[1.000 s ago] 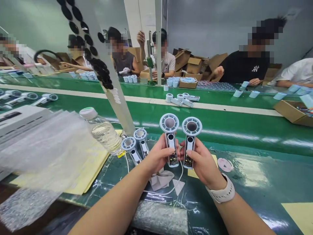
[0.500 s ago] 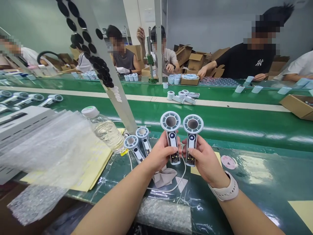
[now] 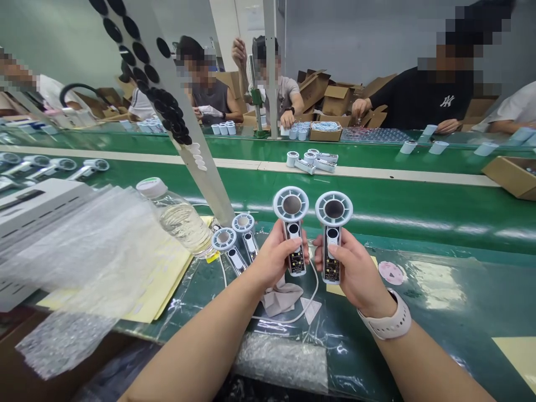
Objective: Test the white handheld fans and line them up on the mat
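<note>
In my left hand (image 3: pixel 274 257) is a handheld fan (image 3: pixel 297 263), upright, with a pale blue ring head, a dark round display and a bare circuit board on its handle. My right hand (image 3: pixel 358 268) grips a second handheld fan (image 3: pixel 331 269) of the same look, a small gap to the right of the first. Each thumb lies on the front of its handle; fingers wrap behind. Both displays are dark. Two more fans, a nearer one (image 3: pixel 224 239) and a farther one (image 3: pixel 243 223), rest on the bench left of my hands.
A slanted post (image 3: pixel 201 173) stands behind a clear bottle (image 3: pixel 184 223). Plastic sheets (image 3: pixel 92 240) and yellow paper (image 3: pixel 167 279) lie at left. A cloth (image 3: pixel 282 297) and white cable (image 3: pixel 317 282) are below my hands. Beyond the green conveyor (image 3: pixel 397 204), several co-workers sit among cardboard boxes (image 3: pixel 337 99).
The number 20 on both displays has gone dark. The right fan has shifted slightly right, widening the gap. Across the belt, a co-worker's hand has lifted from the box of parts.
</note>
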`<action>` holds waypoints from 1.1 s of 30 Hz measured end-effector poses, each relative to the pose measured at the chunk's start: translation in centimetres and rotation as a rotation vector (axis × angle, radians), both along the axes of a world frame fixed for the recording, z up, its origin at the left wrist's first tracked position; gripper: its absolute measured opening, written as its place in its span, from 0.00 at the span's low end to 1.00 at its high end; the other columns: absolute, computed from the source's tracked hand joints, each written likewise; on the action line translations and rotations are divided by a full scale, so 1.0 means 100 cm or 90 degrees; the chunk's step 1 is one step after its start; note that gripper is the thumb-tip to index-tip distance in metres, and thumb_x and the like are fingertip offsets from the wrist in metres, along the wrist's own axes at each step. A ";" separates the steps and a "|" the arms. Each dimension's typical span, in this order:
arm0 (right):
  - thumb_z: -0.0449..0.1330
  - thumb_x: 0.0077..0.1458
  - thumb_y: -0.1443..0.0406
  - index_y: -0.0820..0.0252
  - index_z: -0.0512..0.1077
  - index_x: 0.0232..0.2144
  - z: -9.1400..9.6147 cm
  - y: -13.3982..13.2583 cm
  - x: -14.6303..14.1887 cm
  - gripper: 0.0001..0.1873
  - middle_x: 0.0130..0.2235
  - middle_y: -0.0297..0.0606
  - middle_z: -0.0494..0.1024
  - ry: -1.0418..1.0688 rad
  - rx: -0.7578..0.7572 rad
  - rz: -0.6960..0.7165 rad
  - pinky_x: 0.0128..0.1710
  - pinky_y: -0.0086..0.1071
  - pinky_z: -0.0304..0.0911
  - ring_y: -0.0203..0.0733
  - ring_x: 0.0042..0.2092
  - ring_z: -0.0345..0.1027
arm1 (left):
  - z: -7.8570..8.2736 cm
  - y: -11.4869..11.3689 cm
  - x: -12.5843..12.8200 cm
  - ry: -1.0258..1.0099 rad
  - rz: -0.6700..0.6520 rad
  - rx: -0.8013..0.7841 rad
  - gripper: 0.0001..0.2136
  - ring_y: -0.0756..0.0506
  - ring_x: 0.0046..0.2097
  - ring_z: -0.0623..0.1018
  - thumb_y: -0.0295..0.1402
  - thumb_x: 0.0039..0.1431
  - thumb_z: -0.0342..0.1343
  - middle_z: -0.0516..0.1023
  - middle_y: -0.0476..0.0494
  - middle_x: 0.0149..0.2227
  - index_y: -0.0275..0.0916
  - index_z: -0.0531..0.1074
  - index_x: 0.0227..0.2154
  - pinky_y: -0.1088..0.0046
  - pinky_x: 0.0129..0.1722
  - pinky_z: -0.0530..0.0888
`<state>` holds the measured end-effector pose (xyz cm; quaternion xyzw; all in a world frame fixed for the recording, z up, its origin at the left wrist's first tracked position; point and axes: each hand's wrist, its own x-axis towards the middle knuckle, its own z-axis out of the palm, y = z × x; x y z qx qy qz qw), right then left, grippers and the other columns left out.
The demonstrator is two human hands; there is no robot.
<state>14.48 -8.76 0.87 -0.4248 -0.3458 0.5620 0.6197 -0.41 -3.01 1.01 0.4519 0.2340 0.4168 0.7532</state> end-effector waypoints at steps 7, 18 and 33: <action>0.68 0.45 0.56 0.56 0.71 0.35 0.000 0.003 0.001 0.17 0.32 0.35 0.76 0.036 -0.049 -0.023 0.30 0.35 0.66 0.39 0.29 0.67 | 0.000 0.000 0.001 0.024 0.006 -0.028 0.20 0.51 0.29 0.72 0.38 0.50 0.65 0.70 0.51 0.34 0.40 0.63 0.41 0.70 0.30 0.69; 0.68 0.48 0.57 0.56 0.71 0.36 -0.003 0.004 -0.001 0.16 0.35 0.37 0.77 0.023 -0.041 -0.007 0.28 0.36 0.64 0.41 0.30 0.69 | -0.006 0.001 0.004 0.034 0.009 -0.044 0.15 0.48 0.30 0.72 0.33 0.51 0.61 0.71 0.51 0.33 0.41 0.64 0.40 0.67 0.33 0.68; 0.61 0.55 0.56 0.51 0.55 0.64 -0.009 0.003 -0.004 0.36 0.32 0.35 0.78 0.025 -0.041 -0.025 0.24 0.40 0.65 0.46 0.27 0.70 | -0.008 0.007 0.000 -0.023 -0.007 -0.068 0.35 0.36 0.47 0.76 0.66 0.39 0.61 0.77 0.35 0.44 0.37 0.72 0.35 0.62 0.40 0.74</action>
